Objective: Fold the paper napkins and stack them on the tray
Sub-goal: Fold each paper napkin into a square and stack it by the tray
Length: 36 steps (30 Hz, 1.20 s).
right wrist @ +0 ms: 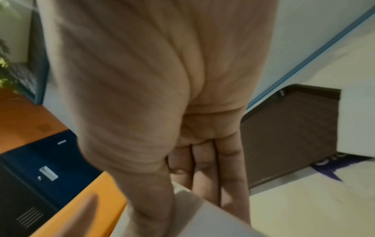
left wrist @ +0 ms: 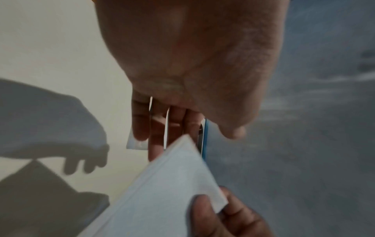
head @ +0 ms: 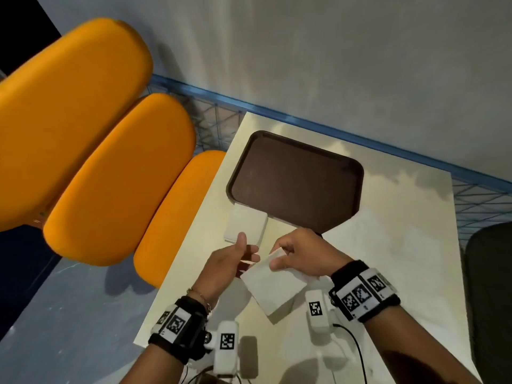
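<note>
Holding a white napkin (head: 273, 286) above the table (head: 388, 273), my right hand (head: 302, 256) pinches its far corner between thumb and fingers; the right wrist view shows those fingers (right wrist: 205, 173) pressed together, straight behind the paper (right wrist: 202, 221). My left hand (head: 224, 266) sits just beside the napkin's left edge, thumb up, fingers extended toward the paper; in the left wrist view the fingers (left wrist: 156, 136) lie close together with thin gaps, their tips at the napkin's (left wrist: 162, 192) corner, but I cannot tell whether they actually touch it. The same view shows my right thumb (left wrist: 202, 213) on top of the sheet. The napkin hangs tilted, clear of the tabletop, casting a shadow below. A stack (head: 246, 224) of white napkins lies on the table past my left hand, touching the near left corner of the brown tray (head: 296, 181). Orange seats (head: 110, 167) stand left of the table.
</note>
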### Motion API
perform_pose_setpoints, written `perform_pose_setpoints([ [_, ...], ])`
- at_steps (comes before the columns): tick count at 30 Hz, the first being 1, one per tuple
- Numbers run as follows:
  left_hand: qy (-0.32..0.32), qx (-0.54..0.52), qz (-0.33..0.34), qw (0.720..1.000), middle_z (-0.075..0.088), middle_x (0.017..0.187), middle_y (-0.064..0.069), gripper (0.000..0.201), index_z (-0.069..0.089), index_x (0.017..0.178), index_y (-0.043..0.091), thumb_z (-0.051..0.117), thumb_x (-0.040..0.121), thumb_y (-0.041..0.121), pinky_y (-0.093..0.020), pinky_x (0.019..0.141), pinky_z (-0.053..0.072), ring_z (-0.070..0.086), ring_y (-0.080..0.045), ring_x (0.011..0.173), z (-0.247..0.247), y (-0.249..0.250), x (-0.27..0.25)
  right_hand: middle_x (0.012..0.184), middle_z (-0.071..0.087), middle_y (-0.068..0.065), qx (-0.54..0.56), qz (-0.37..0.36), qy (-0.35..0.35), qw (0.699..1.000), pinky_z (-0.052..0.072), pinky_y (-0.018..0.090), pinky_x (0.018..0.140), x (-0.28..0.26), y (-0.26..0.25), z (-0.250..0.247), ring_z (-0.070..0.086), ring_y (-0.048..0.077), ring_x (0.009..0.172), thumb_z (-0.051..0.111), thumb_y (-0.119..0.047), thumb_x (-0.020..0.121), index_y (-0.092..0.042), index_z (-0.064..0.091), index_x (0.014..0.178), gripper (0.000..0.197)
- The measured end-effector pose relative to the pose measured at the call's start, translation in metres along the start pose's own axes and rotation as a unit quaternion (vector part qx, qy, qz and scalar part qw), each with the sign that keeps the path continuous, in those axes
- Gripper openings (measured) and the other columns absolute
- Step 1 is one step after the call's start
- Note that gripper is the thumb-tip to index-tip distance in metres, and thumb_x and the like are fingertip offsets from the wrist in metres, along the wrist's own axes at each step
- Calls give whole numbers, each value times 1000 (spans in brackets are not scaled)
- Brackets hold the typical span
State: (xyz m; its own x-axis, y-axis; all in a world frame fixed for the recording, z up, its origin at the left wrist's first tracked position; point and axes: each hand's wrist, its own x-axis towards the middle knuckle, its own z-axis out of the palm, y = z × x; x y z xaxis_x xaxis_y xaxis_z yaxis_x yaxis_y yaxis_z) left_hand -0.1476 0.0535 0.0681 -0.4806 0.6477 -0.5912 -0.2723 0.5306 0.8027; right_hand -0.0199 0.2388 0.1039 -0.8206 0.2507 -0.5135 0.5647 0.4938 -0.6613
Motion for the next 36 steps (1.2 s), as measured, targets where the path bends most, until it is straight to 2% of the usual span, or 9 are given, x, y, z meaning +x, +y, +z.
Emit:
perform_pose_setpoints([
  [3,-17,74,65,995,80,94,16,21,84,95,25,73,94,44,-23,74,56,72,2,84,-19,-1,16,57,50,-11,-48,1,-32,998,34,25,56,33,-9,-4,43,7,55,88,-40,84,-26,62,60,38],
  [6,36,92,85,992,78,80,15,8,84,88,26,81,90,33,-19,65,52,64,4,63,-28,-10,38,64,35,1,-31,13,-33,999,30,32,61,64,-8,-6,32,12,59,89,-46,81,-18,42,61,58],
  [9,112,5,57,992,78,80,9,10,83,89,26,80,90,35,-24,58,55,62,-9,62,-34,-15,58,78,63,21,48,69,-49,995,56,40,62,88,6,-4,62,19,64,92,-42,78,0,61,80,52],
  [11,150,-3,40,988,79,84,12,13,83,87,27,80,89,40,-28,62,57,66,-11,69,-38,-21,74,94,78,18,122,101,-33,987,65,37,73,98,15,0,76,21,73,89,-32,84,2,71,99,41],
  [17,192,37,-6,981,77,83,16,10,81,85,25,79,90,34,-20,69,49,70,-5,81,-40,-29,113,81,80,11,217,190,82,954,67,44,82,127,30,22,79,26,76,85,-19,90,-9,75,89,14],
  [21,185,60,-19,981,74,92,22,12,82,99,28,76,89,23,-17,76,50,66,1,91,-42,-34,125,69,72,7,233,227,160,932,61,25,60,139,29,33,65,7,48,86,-18,89,-9,63,77,27],
  [25,196,55,-21,979,73,92,22,13,81,100,27,78,89,22,-15,74,48,67,1,92,-42,-39,130,65,71,7,221,235,203,924,48,14,47,142,30,39,61,6,42,87,-20,88,-10,61,71,32],
  [32,200,77,-18,977,76,99,11,17,81,106,23,79,89,24,-20,82,50,69,-9,95,-42,-44,137,64,73,8,240,250,232,909,66,38,71,147,39,49,64,15,48,90,-24,84,-13,66,78,27],
  [36,207,111,-13,972,77,101,7,16,80,107,24,76,91,25,-28,88,55,69,-16,98,-41,-44,138,63,74,7,236,256,253,903,67,49,73,149,42,55,65,19,50,92,-33,79,-17,69,78,28],
])
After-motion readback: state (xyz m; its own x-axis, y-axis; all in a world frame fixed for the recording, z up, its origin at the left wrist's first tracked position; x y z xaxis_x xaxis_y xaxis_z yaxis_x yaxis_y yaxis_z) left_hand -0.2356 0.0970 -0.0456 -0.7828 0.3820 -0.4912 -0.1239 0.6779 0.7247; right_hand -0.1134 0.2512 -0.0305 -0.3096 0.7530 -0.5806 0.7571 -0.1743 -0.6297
